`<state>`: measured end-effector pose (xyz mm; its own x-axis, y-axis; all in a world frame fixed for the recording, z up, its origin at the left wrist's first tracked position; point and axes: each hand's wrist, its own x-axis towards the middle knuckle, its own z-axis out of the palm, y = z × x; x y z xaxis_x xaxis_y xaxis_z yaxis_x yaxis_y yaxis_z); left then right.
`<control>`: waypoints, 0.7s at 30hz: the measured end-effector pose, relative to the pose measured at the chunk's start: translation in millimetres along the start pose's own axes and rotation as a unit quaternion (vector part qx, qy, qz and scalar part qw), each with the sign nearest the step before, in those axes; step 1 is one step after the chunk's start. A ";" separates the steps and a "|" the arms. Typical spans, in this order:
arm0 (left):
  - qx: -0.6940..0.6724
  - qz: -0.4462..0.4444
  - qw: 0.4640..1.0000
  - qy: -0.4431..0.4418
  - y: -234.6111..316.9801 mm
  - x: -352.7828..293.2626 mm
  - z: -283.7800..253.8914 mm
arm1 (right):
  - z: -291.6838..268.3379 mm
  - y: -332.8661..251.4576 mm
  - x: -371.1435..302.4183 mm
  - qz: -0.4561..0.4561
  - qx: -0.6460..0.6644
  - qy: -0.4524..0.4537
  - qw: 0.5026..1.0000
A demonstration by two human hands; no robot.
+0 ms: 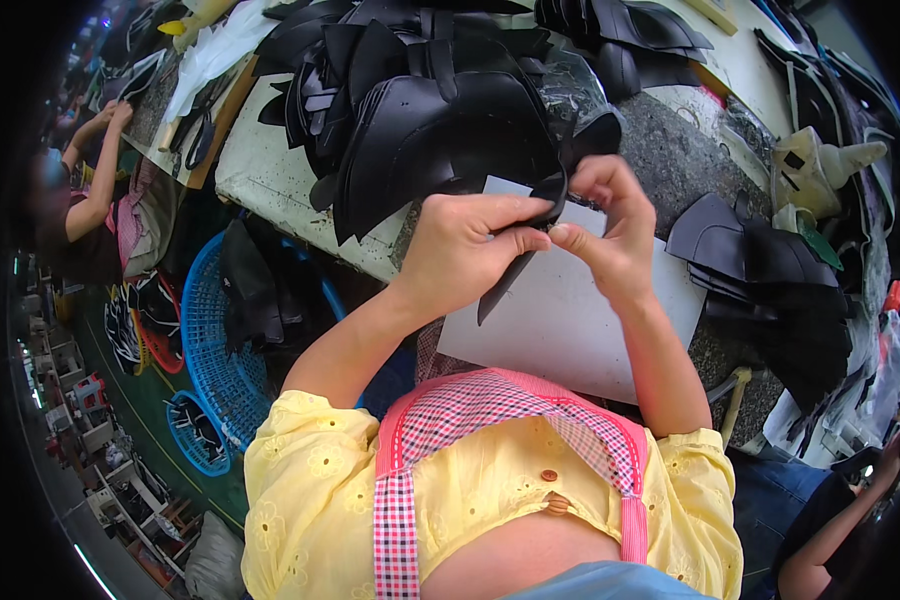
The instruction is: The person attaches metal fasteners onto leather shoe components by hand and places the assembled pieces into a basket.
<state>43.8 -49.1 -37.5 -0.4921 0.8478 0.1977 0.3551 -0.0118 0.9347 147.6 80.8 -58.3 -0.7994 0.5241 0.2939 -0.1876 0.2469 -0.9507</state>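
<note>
As the left hand pinches, the right hand curls beside a black piece

While the left thumb and forefinger are closed on it, the black piece slants between the two hands, its pointed lower end hanging over a white board. The right fingers are bent and slightly blurred, the thumb tip right by the piece; whether that grip is closed on it, I can't tell. Just beyond the hands, a big heap of black panels overlaps on the worktable. Over to the right sits a smaller black stack, near a pale cone-tipped object. Off to the left, a blue basket holds dark pieces, and past it a co-worker has both hands raised.
</note>
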 end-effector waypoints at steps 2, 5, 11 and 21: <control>0.003 0.017 1.000 -0.007 -1.2 -0.6 2.1 | 1.1 -21.1 12.4 -0.113 -0.129 0.126 0.977; -0.005 0.049 0.999 -0.010 -2.9 -4.6 5.9 | -18.4 -26.3 20.1 -0.113 -0.219 -0.056 0.968; 0.045 0.100 0.994 0.024 -0.8 -6.1 7.5 | -18.5 -24.1 8.4 0.043 -0.087 -0.111 0.989; 0.177 0.308 0.924 0.140 -7.1 -5.9 14.1 | -4.5 -29.5 -4.8 -0.045 -0.063 -0.006 0.997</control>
<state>55.4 -46.5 -49.5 -0.2775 0.5673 0.7754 0.8500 -0.2312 0.4733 159.6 74.6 -31.2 -0.7897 0.4858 0.3748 -0.1858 0.3929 -0.9006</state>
